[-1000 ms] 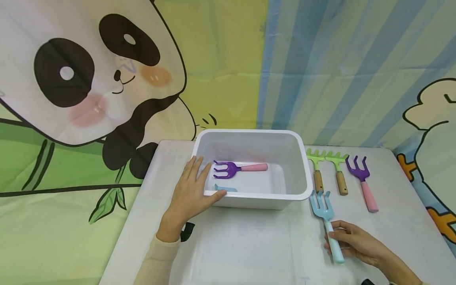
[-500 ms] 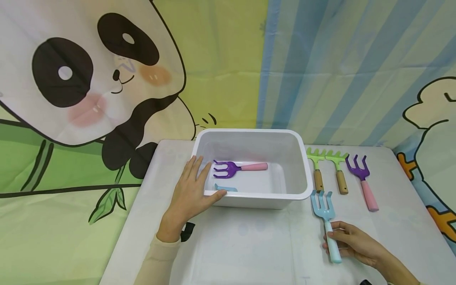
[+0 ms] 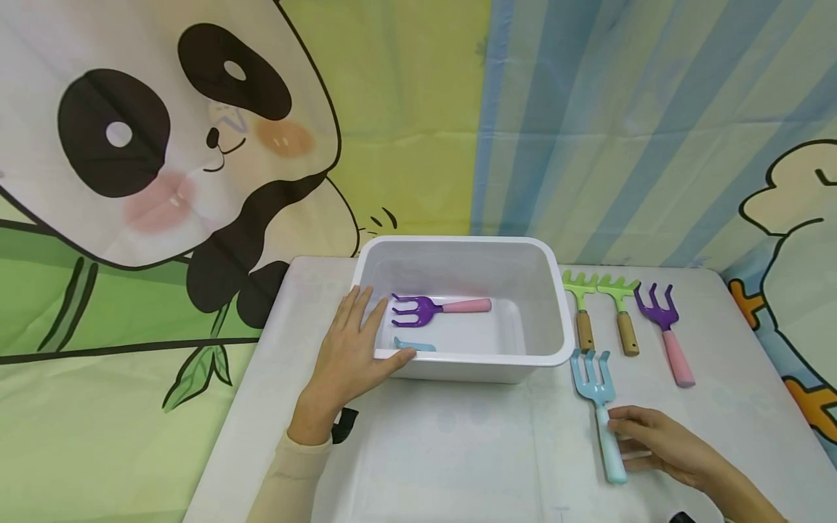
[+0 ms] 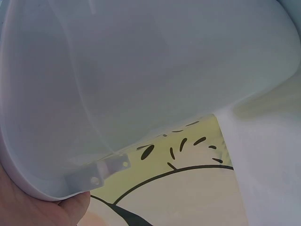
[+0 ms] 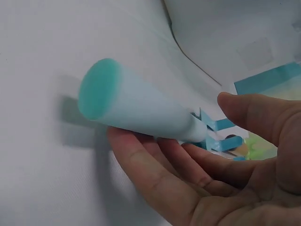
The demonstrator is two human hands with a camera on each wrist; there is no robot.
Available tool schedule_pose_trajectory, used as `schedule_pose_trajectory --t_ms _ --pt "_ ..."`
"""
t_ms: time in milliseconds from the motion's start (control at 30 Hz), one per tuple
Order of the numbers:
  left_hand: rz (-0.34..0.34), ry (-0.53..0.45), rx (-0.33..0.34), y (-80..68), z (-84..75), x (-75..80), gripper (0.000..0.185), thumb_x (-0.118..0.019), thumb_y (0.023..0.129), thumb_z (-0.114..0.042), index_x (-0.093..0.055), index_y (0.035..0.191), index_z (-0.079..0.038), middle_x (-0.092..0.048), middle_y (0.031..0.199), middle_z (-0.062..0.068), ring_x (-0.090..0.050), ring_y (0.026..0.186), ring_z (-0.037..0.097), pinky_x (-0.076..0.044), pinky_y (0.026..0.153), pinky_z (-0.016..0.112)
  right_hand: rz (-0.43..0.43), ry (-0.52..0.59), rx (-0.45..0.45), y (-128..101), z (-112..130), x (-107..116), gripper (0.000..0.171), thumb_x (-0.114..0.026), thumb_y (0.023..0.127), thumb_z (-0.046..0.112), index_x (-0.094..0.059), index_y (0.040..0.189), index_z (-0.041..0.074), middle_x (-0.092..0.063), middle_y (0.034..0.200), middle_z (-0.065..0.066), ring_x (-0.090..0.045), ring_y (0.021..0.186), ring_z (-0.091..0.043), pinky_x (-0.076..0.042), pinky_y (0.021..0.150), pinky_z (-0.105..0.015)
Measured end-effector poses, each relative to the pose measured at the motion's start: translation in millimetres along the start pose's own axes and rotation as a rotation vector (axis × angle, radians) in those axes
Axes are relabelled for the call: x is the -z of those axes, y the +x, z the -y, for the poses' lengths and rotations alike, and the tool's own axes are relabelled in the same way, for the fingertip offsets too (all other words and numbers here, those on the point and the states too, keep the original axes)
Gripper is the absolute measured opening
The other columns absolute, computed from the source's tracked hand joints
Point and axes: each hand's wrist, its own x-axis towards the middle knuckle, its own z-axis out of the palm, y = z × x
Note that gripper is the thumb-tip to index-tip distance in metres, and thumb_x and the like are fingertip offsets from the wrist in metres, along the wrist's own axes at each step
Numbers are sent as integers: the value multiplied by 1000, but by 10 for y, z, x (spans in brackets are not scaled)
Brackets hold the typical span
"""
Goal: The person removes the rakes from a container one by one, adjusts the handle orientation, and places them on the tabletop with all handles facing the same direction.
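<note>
Beside the blue fork (image 3: 600,407), right hand's (image 3: 660,444) grip has loosened.

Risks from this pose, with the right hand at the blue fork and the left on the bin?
1. The right hand touches the blue fork's handle with fingers barely curled, thumb off; it may slip on lifting.
2. The fork's prongs lie close to the white bin; they may catch its rim.
3. The left hand only rests on the bin corner; a knock could shift it.
</note>
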Motion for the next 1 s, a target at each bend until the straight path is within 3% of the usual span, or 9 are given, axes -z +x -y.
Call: schedule_pose_trajectory --t_ms 333,533,733,1000 --pt "-6 1 -8 0 5 -7 103 -44 85 -83 -46 149 -3 -32 157 23 -16 150 36 -14 120 47 6 -59 63 -76 130 189 55 -49 107 25 -35 137 -20 -62 117 -17 -65 102 -37 -56 85 -53" --pt "1 5 -5 -6 8 -9 103 -44 85 -83 -46 149 -3 -31 158 22 -15 150 36 -14 121 46 -57 -156 99 -113 349 275 54 -50 107 27 -38 136 -17 -60 118 -22 -64 103 -38 -57 83 -50" --pt "4 3 -4 4 6 -10 103 -45 85 -83 -46 149 -2 -31 158 22 -14 150 36 -16 120 48 -31 -197 152 -148 589 338 52 -47 108 25 -35 138 -17 -60 118 -22 -63 105 -40 -57 84 -48" --pt "3 -4 -6 3 12 -13 102 -46 85 -82 -45 149 -3 -31 157 23 -14 150 36 -17 120 49 -18 -297 290 -203 985 415 44 -44 109 18 -37 136 -15 -61 115 -15 -67 99 -28 -58 83 -40"
